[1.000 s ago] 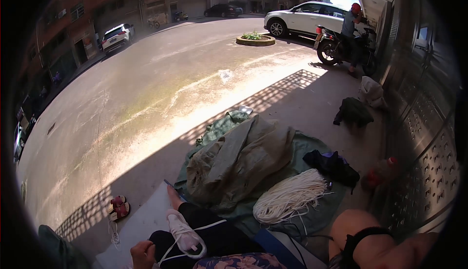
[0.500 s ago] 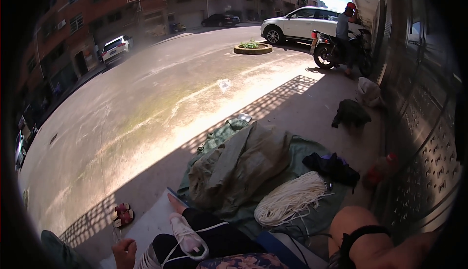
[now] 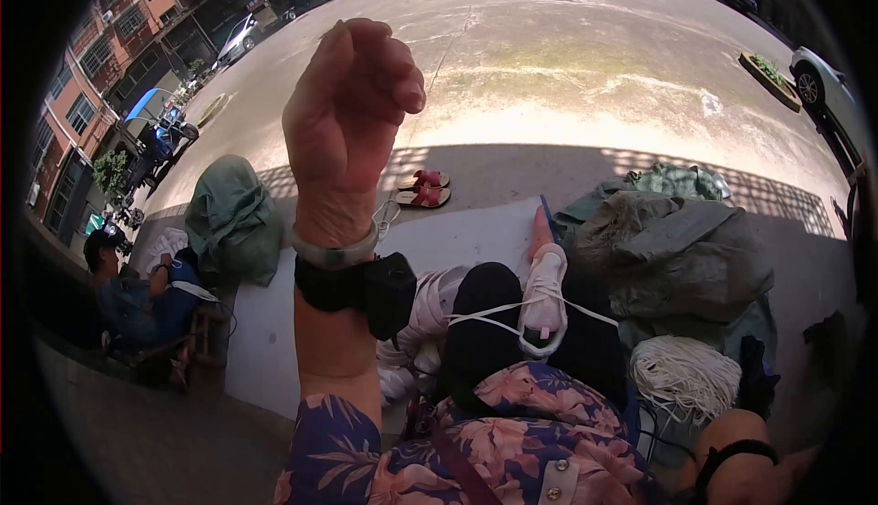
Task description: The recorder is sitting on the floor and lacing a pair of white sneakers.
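Note:
My left hand [image 3: 352, 93] is raised high in front of me, palm side showing. Its fingers are curled, and anything small between them is too fine to make out. A light bangle and a black strap with a box ring that wrist. On my lap, apart from both hands, rests a pale pink sneaker [image 3: 544, 304] with white laces stretched to either side. More pale shoes [image 3: 430, 308] lie beside my leg, partly behind my forearm. My right hand [image 3: 727, 427] is bent at the wrist at the lower right, below a black band; its fingers are hidden.
A coil of white laces [image 3: 686, 377] lies at the right, before a crumpled brown-green sack [image 3: 681, 249]. Red sandals [image 3: 423, 189] stand beyond the white board [image 3: 265, 349]. A green bundle [image 3: 236, 221] and a seated person [image 3: 142, 290] are at the left.
My left hand has risen from low beside my lap to high in front of me. The view has turned left, bringing the seated person and green bundle into sight.

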### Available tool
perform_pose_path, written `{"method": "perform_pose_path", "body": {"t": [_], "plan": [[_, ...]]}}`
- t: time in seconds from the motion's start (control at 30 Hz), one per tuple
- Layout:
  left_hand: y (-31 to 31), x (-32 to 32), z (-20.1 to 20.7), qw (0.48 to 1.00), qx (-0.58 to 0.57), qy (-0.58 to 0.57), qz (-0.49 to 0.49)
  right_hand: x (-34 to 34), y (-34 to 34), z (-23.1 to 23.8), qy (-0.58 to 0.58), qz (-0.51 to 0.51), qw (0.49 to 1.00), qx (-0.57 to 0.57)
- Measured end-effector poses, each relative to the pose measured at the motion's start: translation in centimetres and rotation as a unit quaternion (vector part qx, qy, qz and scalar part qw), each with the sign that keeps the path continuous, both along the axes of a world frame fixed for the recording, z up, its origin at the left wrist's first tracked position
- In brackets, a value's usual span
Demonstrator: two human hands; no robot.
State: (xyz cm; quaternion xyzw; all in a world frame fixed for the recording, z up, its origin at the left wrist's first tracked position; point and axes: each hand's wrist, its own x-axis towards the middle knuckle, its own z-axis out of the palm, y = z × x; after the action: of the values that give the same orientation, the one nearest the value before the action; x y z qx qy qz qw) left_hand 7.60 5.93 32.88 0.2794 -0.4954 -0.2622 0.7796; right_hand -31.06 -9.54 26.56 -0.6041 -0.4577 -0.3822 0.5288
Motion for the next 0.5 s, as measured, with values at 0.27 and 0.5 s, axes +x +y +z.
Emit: {"method": "perform_pose_path", "body": {"t": [0.27, 0.5], "plan": [[-1.1, 4.3, -5.6, 0.966, -0.017, 0.240, -0.091, -5.6, -2.3, -4.9, 0.013, 0.027, 0.999, 0.038], [-0.3, 5.8, -6.3, 0.962, -0.041, 0.248, -0.105, 1.3, 1.5, -1.5, 0.034, 0.019, 0.998, 0.055]]}}
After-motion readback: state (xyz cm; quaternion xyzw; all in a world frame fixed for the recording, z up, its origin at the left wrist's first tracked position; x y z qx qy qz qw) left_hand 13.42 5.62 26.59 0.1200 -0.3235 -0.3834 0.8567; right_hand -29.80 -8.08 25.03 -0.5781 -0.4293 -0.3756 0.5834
